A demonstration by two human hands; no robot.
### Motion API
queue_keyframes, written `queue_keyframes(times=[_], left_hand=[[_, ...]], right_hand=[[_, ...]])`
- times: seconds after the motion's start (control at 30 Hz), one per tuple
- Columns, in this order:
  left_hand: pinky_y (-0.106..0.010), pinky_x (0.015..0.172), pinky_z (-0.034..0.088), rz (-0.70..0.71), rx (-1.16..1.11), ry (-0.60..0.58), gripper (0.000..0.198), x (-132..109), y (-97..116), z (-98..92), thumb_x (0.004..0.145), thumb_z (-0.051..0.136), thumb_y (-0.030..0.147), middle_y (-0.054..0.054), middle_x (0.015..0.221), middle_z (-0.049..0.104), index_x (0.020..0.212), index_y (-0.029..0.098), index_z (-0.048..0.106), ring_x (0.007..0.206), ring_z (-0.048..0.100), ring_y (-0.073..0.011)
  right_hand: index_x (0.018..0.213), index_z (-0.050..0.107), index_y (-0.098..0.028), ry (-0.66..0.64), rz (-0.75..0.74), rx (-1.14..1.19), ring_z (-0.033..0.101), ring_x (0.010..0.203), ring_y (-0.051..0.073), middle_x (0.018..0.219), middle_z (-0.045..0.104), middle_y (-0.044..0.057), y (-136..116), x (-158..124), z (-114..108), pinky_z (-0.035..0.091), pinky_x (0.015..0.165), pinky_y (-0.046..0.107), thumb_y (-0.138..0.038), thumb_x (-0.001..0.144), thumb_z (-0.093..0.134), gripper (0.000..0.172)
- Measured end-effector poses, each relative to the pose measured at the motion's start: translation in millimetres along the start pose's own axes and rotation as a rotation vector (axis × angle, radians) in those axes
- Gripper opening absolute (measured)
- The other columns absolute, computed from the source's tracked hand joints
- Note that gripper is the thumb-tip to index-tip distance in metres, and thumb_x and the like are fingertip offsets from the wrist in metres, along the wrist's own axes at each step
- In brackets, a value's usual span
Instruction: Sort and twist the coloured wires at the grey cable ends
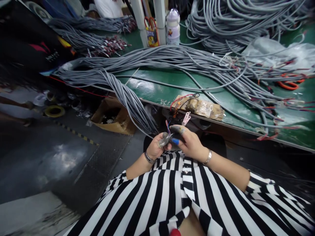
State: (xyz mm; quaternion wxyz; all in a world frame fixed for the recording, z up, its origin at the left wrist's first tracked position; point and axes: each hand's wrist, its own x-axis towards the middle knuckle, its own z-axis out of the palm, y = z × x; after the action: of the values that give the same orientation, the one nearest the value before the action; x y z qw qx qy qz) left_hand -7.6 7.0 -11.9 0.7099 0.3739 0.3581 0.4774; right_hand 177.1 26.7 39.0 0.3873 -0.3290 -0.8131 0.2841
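My left hand [160, 145] is closed on the end of a grey cable, with finger covers on some fingertips. Thin coloured wires [167, 127] stick up from that cable end, between my two hands. My right hand [188, 141] meets it from the right, fingers pinched together at the cable end; a blue cover wraps one fingertip. Whether a small tool sits between the fingers is hidden. A bundle of grey cables [130, 95] hangs over the table edge down to my left hand. Just beyond my hands is a pale pink clip [186, 118] at the table edge.
On the green table [155, 82] lie long grey cables [157, 54], a taped cardboard piece [201, 107] and orange-handled scissors [289, 82]. A bottle [173, 28] and a scissors holder [152, 34] stand behind. Coiled cables [236, 23] fill the back right. A cardboard box [115, 114] sits below.
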Motion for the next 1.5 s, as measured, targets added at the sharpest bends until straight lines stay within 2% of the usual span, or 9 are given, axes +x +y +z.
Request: queue_keyframes(times=[0.1, 0.27, 0.37, 0.47, 0.53, 0.73, 0.97, 1.17, 1.5], left_hand=[[-0.019, 0.038, 0.030, -0.056, 0.013, -0.071, 0.047, -2, -1, -3.8, 0.068, 0.075, 0.058, 0.003, 0.048, 0.055, 0.077, 0.016, 0.055, 0.037, 0.045, -0.0074], [-0.019, 0.030, 0.018, -0.049, 0.095, -0.200, 0.053, -3, 7, -12.0, 0.065, 0.074, 0.063, 0.001, 0.048, 0.053, 0.068, 0.012, 0.061, 0.030, 0.028, -0.0016], [-0.019, 0.032, 0.026, 0.023, 0.122, -0.223, 0.050, 0, 15, -14.8, 0.064, 0.077, 0.059, -0.002, 0.050, 0.057, 0.070, 0.010, 0.068, 0.033, 0.038, -0.0043], [-0.019, 0.040, 0.036, 0.115, 0.182, -0.180, 0.044, 7, 26, -16.0, 0.066, 0.079, 0.051, -0.004, 0.056, 0.062, 0.079, 0.010, 0.073, 0.042, 0.050, -0.0076], [-0.020, 0.046, 0.041, 0.161, 0.261, -0.133, 0.039, 14, 32, -15.1, 0.068, 0.080, 0.046, -0.005, 0.063, 0.065, 0.082, 0.010, 0.075, 0.047, 0.053, -0.0081], [-0.020, 0.050, 0.042, 0.259, 0.387, -0.010, 0.035, 36, 41, 0.0, 0.073, 0.076, 0.044, -0.003, 0.066, 0.066, 0.085, 0.012, 0.074, 0.050, 0.051, -0.0070], [-0.020, 0.050, 0.041, 0.220, 0.536, 0.006, 0.036, 52, 40, 11.2, 0.074, 0.074, 0.045, -0.001, 0.064, 0.064, 0.086, 0.011, 0.072, 0.051, 0.050, -0.0067], [-0.021, 0.052, 0.043, 0.237, 0.601, -0.053, 0.035, 58, 41, 13.9, 0.077, 0.071, 0.043, -0.002, 0.065, 0.065, 0.089, 0.010, 0.072, 0.053, 0.052, -0.0082], [-0.024, 0.070, 0.052, 0.285, 0.691, -0.189, 0.032, 69, 31, 17.4, 0.080, 0.069, 0.041, -0.006, 0.081, 0.073, 0.088, 0.011, 0.073, 0.071, 0.065, -0.0144]], right_hand=[[0.098, 0.064, -0.018, -0.087, 0.081, 0.049, 0.061, 0.081, 0.021, 0.088, 0.065, 0.009, 6, 2, 4, 0.051, 0.075, 0.035, -0.026, 0.090, 0.050, 0.018], [0.077, 0.062, -0.016, -0.310, 0.430, 0.675, 0.048, 0.056, 0.011, 0.066, 0.056, 0.000, 23, -6, -16, 0.042, 0.054, 0.024, -0.048, 0.083, 0.063, 0.033], [0.074, 0.057, -0.017, -0.054, 0.735, 0.938, 0.026, 0.042, 0.004, 0.053, 0.042, -0.007, 43, -14, -28, 0.020, 0.038, 0.018, -0.050, 0.070, 0.076, 0.038], [0.073, 0.052, -0.019, 0.226, 0.875, 1.052, 0.013, 0.040, 0.002, 0.052, 0.037, -0.009, 59, -17, -34, 0.006, 0.036, 0.018, -0.048, 0.068, 0.079, 0.040], [0.072, 0.053, -0.018, 0.230, 0.898, 1.086, 0.012, 0.040, 0.002, 0.054, 0.042, -0.007, 63, -13, -35, 0.005, 0.036, 0.018, -0.053, 0.070, 0.075, 0.041], [0.079, 0.060, -0.015, 0.006, 0.856, 1.128, 0.019, 0.042, 0.002, 0.070, 0.059, 0.001, 55, 15, -26, 0.006, 0.038, 0.019, -0.063, 0.071, 0.069, 0.050], [0.066, 0.054, -0.018, 0.367, 0.683, 0.751, 0.027, 0.042, 0.004, 0.054, 0.046, -0.004, 59, 22, -8, 0.015, 0.038, 0.021, -0.066, 0.070, 0.068, 0.051], [0.066, 0.048, -0.019, 0.258, 0.799, 1.077, 0.019, 0.040, 0.003, 0.052, 0.034, -0.008, 62, 29, -5, 0.011, 0.035, 0.017, -0.072, 0.068, 0.066, 0.056], [0.059, 0.045, -0.018, 0.455, 0.814, 1.116, 0.023, 0.039, 0.003, 0.045, 0.031, -0.009, 55, 37, 1, 0.017, 0.033, 0.015, -0.066, 0.062, 0.075, 0.057]])
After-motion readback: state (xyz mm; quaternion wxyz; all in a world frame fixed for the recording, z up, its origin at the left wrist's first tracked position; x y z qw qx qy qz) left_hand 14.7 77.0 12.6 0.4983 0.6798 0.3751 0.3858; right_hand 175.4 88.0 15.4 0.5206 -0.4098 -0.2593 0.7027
